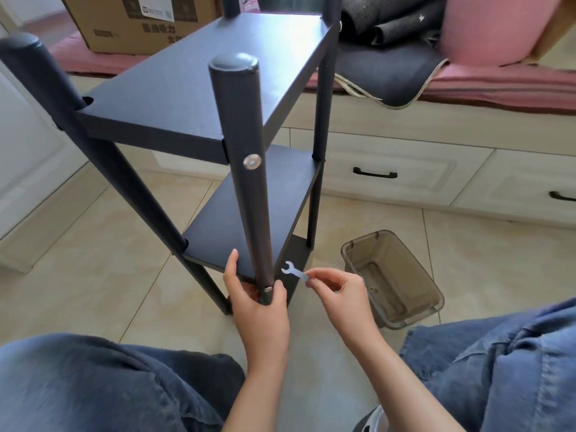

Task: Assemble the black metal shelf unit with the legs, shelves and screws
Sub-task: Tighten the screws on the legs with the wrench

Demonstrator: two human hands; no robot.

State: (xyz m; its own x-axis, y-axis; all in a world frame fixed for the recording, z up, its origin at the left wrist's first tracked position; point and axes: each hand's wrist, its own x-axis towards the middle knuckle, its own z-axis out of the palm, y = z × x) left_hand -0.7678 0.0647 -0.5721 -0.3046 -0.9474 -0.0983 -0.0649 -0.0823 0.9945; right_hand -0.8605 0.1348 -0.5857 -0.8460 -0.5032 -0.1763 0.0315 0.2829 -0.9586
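Observation:
The black metal shelf unit stands upright on the tiled floor in front of me, with three shelves fixed between round legs. The near leg carries a silver screw at the top shelf. Lower down, at the middle shelf, sits a second screw. My left hand grips the near leg around that lower screw, thumb up on the shelf edge. My right hand pinches a small flat silver wrench by its handle, its open jaw pointing left, a short way right of the leg.
A translucent grey plastic bin stands on the floor to the right, a small ring inside. White drawers run behind, under a bench with a cardboard box, dark mats and a pink cushion. My jeans-clad knees fill the lower corners.

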